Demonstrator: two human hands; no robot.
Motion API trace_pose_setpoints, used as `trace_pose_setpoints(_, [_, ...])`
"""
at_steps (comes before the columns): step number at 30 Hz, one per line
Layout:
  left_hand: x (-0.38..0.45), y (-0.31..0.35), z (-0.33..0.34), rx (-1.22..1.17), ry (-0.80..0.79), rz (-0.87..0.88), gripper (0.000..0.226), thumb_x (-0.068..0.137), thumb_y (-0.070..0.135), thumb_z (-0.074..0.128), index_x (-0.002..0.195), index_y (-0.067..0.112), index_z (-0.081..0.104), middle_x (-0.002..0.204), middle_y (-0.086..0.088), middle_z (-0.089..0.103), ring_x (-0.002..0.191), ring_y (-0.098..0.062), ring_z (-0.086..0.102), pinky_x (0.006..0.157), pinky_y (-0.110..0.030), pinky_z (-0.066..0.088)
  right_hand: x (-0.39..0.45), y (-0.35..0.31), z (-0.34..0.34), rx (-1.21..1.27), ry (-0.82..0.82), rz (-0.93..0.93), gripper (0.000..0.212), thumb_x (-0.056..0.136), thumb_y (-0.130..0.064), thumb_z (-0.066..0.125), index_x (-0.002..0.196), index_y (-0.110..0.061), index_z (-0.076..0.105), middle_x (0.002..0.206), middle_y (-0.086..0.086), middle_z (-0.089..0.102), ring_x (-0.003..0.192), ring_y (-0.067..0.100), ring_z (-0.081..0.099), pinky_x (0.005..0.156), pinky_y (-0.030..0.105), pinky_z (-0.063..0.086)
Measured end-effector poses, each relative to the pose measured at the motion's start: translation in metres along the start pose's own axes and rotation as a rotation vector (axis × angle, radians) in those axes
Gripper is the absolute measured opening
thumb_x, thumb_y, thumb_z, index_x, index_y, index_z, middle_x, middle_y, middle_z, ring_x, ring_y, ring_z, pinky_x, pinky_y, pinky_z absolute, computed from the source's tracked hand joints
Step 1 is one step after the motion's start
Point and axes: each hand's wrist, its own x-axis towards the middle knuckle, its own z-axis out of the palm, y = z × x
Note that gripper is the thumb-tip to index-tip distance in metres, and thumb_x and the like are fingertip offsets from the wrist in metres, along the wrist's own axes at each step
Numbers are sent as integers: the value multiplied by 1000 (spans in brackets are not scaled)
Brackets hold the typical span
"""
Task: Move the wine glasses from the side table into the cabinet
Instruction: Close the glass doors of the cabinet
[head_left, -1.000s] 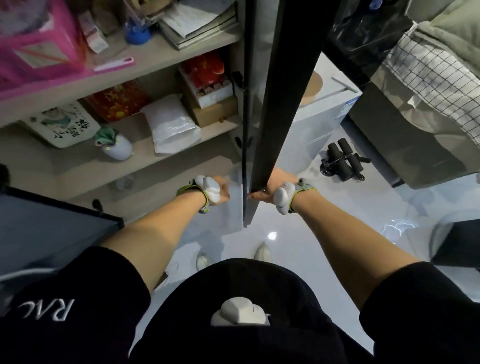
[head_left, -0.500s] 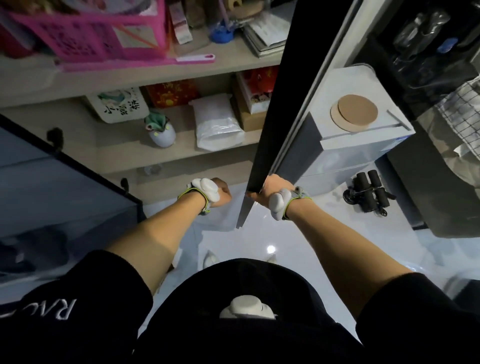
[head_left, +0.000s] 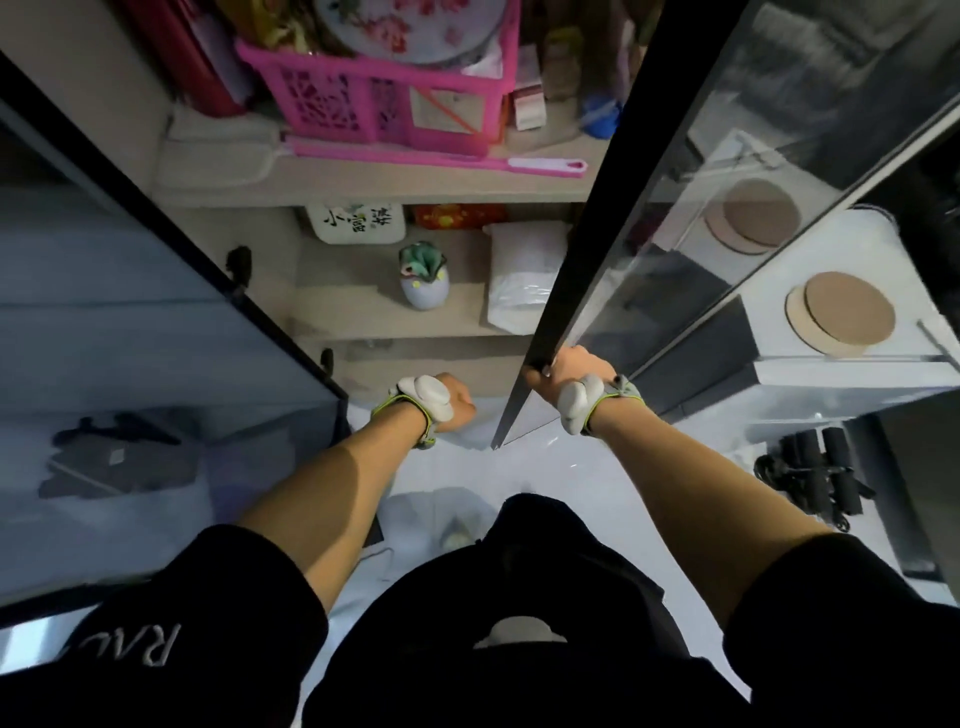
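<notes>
Two glass cabinet doors (head_left: 670, 218) swung open, left hand (head_left: 453, 402) fisted, seemingly empty, low by bottom shelf (head_left: 415, 366), right hand (head_left: 569, 375) w/ grip curled round right door's lower edge, wine glasses not visible.

Glossy glass door (head_left: 727, 208) in a dark matt frame; pale matt wood shelves (head_left: 363, 192); pink openwork plastic basket (head_left: 374, 98); shiny white floor (head_left: 519, 467), lower centre
</notes>
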Motion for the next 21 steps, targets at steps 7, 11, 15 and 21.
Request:
trace_pose_setpoints(7, [31, 5, -29, -46, 38, -51, 14, 89, 33, 51, 83, 24, 61, 89, -5, 66, 84, -27, 59, 91, -37, 53, 48, -15, -7, 128, -33, -27, 37, 93, -46, 49, 103, -14, 64, 100, 15, 68, 87, 40, 65, 71, 38, 53])
trace_pose_setpoints(11, [44, 12, -37, -106, -9, -82, 30, 92, 32, 50, 96, 10, 71, 105, -11, 72, 99, -30, 66, 93, -39, 54, 67, -24, -11, 119, -46, -20, 38, 95, -44, 46, 96, -11, 63, 96, 15, 69, 84, 38, 66, 69, 36, 52])
trace_pose_setpoints(15, [50, 16, -42, -114, -8, -93, 30, 91, 31, 50, 99, 10, 70, 106, -9, 72, 97, -29, 66, 92, -40, 55, 81, -29, -13, 124, -63, -20, 34, 96, -40, 48, 98, -11, 65, 96, 14, 68, 85, 37, 66, 69, 36, 52])
trace_pose_setpoints(21, [52, 21, -46, -132, 24, -108, 28, 94, 28, 50, 104, 8, 68, 110, -12, 70, 96, -28, 62, 94, -34, 51, 100, -38, -19, 131, -77, 14, 36, 96, -39, 47, 104, -9, 65, 104, 14, 67, 91, 37, 65, 69, 32, 46])
